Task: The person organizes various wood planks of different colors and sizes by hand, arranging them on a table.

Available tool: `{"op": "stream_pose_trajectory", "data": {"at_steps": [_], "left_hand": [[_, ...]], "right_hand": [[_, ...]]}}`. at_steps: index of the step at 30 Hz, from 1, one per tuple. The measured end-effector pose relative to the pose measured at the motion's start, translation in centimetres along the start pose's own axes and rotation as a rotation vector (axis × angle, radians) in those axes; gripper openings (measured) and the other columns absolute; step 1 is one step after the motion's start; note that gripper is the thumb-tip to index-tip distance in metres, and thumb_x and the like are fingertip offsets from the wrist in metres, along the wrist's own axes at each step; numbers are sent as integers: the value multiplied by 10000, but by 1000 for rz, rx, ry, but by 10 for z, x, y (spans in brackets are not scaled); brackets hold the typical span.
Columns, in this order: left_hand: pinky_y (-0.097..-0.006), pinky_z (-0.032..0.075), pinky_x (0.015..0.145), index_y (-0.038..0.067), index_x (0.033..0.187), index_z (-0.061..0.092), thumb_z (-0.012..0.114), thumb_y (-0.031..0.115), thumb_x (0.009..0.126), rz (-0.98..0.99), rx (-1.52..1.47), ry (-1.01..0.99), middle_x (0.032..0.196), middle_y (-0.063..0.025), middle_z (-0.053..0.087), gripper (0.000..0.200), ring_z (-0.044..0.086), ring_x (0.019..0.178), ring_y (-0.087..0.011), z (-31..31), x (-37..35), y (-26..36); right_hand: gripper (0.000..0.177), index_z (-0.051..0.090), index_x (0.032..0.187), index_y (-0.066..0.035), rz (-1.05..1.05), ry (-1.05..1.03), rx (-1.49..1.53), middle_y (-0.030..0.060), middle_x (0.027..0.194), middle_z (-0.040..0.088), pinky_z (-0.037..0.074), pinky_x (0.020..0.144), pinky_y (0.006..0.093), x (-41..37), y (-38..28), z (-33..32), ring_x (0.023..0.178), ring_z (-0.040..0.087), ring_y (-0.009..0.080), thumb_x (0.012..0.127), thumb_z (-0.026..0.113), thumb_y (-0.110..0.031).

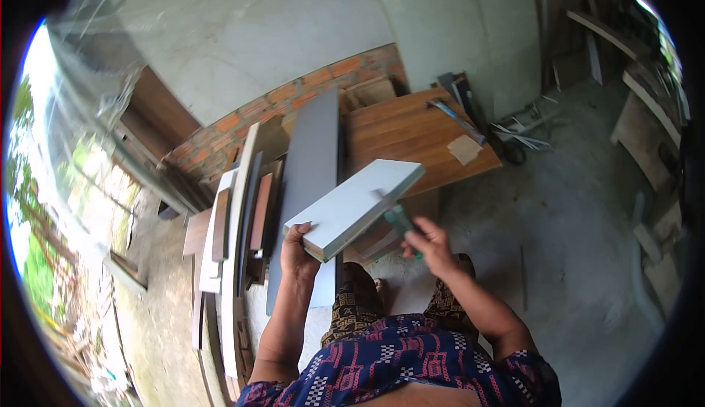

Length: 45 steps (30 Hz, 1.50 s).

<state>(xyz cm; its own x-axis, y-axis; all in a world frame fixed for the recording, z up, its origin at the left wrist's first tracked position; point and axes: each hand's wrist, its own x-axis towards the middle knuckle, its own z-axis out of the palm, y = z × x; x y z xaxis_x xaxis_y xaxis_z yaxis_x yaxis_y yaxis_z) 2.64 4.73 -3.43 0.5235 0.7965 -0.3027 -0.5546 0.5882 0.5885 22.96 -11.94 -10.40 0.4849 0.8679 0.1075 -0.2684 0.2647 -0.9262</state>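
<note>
My left hand [296, 255] is closed on the near left end of a thick white board [356, 201], thumb on the top face and fingers beneath. The board is tilted up in front of me, its far end pointing to the right. In my right hand [432, 247] is a green-handled tool [401, 223] with a thin metallic end, blurred by motion; I cannot tell its exact kind. Its tip overlaps the long right edge of the board. Behind the board, a long dark grey panel [307, 150] leans lengthwise.
A wood-grain tabletop [396, 124] stands ahead, bearing a hammer-like tool [455, 119] and a piece of cardboard [465, 149]. Several long boards [236, 223] are stacked at my left. Scrap strips [523, 137] lie on the concrete floor, and curved wooden pieces [650, 132] stand at right.
</note>
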Motion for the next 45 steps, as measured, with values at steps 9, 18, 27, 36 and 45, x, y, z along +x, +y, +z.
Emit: {"op": "stream_pose_trajectory", "data": {"at_steps": [9, 18, 27, 36, 45], "left_hand": [[-427, 457, 886, -5, 999, 512, 608, 23, 679, 185, -111, 144, 920, -121, 571, 335, 571, 892, -291, -45, -32, 48], [-518, 395, 928, 81, 866, 532, 601, 39, 725, 451, -297, 232, 908, -76, 566, 162, 554, 910, -270, -121, -15, 113], [-492, 394, 920, 47, 866, 545, 595, 49, 750, 531, -506, 364, 892, -81, 574, 126, 548, 882, -264, -152, 21, 142], [-492, 397, 917, 77, 927, 550, 614, 134, 813, 576, -295, 442, 901, -63, 574, 143, 546, 910, -243, -212, 73, 153], [-456, 413, 923, 20, 1155, 466, 561, 203, 871, 500, -323, 599, 1096, -133, 555, 350, 543, 1007, -281, -175, 57, 147]], "right_hand": [[209, 490, 1053, -82, 210, 330, 23, 67, 672, 566, 417, 419, 263, -4, 40, -67, 488, 563, 164, 881, 538, -191], [228, 518, 1055, 2, 455, 201, -163, 70, 661, 567, 460, 438, 272, -83, 150, -94, 485, 562, 161, 861, 544, -116], [266, 507, 1077, 40, 506, 137, -174, 100, 667, 577, 489, 446, 291, -81, 159, -101, 488, 578, 187, 844, 556, -77], [254, 523, 1066, 40, 552, 102, -264, 105, 674, 591, 492, 475, 302, -78, 158, -99, 497, 584, 200, 846, 540, -86], [244, 529, 1056, 42, 554, 77, -253, 107, 689, 588, 503, 481, 313, -74, 164, -104, 510, 585, 200, 839, 538, -70]]}}
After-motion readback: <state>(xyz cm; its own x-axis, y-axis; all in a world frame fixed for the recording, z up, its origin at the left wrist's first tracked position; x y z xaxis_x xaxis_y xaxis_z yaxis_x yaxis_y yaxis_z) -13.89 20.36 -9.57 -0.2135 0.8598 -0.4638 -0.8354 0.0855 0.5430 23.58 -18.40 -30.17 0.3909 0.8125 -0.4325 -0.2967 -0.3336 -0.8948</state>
